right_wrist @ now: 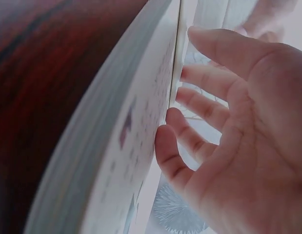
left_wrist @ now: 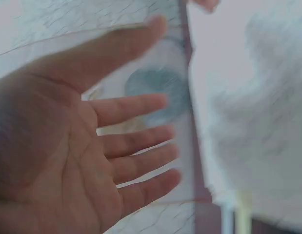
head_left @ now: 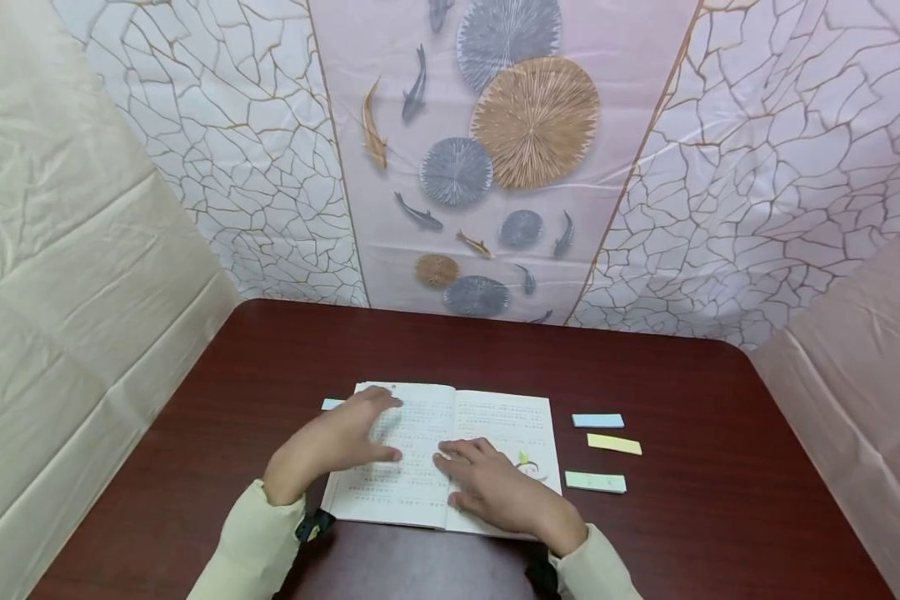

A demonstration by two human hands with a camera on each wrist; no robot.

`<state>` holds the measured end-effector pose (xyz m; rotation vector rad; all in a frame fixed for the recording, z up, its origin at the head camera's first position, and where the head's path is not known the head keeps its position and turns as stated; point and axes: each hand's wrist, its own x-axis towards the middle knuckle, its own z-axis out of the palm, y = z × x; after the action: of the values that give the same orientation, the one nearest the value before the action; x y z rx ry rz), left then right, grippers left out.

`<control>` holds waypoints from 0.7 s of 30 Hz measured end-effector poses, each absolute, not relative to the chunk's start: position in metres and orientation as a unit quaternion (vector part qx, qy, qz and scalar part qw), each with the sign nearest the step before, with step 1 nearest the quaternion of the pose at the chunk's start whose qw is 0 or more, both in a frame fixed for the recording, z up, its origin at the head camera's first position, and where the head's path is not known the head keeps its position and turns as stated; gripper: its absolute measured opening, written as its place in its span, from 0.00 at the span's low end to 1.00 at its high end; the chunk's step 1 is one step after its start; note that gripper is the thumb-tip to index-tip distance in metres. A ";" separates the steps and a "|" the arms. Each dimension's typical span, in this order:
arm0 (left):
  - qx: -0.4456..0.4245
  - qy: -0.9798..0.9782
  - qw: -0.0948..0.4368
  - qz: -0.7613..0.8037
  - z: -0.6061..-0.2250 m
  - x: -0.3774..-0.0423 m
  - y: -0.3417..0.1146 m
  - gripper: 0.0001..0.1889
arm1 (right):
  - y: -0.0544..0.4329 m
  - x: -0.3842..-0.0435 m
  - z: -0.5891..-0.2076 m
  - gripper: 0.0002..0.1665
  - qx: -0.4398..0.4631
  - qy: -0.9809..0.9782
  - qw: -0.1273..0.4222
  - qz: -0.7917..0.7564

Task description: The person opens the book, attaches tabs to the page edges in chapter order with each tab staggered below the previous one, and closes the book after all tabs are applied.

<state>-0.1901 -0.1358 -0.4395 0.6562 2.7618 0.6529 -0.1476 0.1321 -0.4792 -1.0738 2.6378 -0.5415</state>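
Note:
An open book [head_left: 412,417] lies on the dark red table, with printed text on both pages and a small drawing on the right page. Over the left page is my left hand [head_left: 341,433], fingers and thumb apart; its palm shows with nothing in it in the left wrist view. My right hand [head_left: 498,487] lies over the right page, relaxed fingers reaching the centre fold. In the right wrist view, its fingertips [right_wrist: 165,134] appear to touch the paper. A pale blue strip [head_left: 332,404] juts out at the book's left edge, partly hidden by the left hand.
Right of the book lie a blue strip [head_left: 597,421], a yellow strip [head_left: 613,443] and a green strip [head_left: 595,482], apart from one another. The table [head_left: 690,500] is bounded by a patterned cloth [head_left: 270,150] behind and plain cloth at both sides.

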 end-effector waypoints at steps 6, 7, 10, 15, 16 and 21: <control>0.268 0.926 0.148 0.220 -0.468 -0.191 -0.116 0.55 | 0.134 -0.149 -0.479 0.33 -0.373 0.897 0.126 -0.200; 0.268 0.926 0.153 0.217 -0.471 -0.192 -0.113 0.56 | 0.135 -0.149 -0.479 0.33 -0.373 0.897 0.125 -0.202; 0.258 0.931 0.164 0.199 -0.477 -0.191 -0.108 0.58 | 0.135 -0.150 -0.479 0.33 -0.372 0.895 0.127 -0.211; 0.237 0.937 0.182 0.181 -0.478 -0.186 -0.103 0.59 | 0.135 -0.151 -0.477 0.34 -0.371 0.888 0.148 -0.226; 0.235 0.938 0.185 0.177 -0.478 -0.185 -0.103 0.59 | 0.136 -0.152 -0.476 0.34 -0.371 0.886 0.155 -0.229; 0.233 0.940 0.188 0.166 -0.481 -0.184 -0.096 0.59 | 0.150 -0.155 -0.469 0.28 -0.343 0.878 0.163 -0.292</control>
<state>-0.1838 -0.0956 -0.4809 0.6549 2.6440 0.4659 -0.1553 0.1502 -0.4694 -0.9789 2.5028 -0.8334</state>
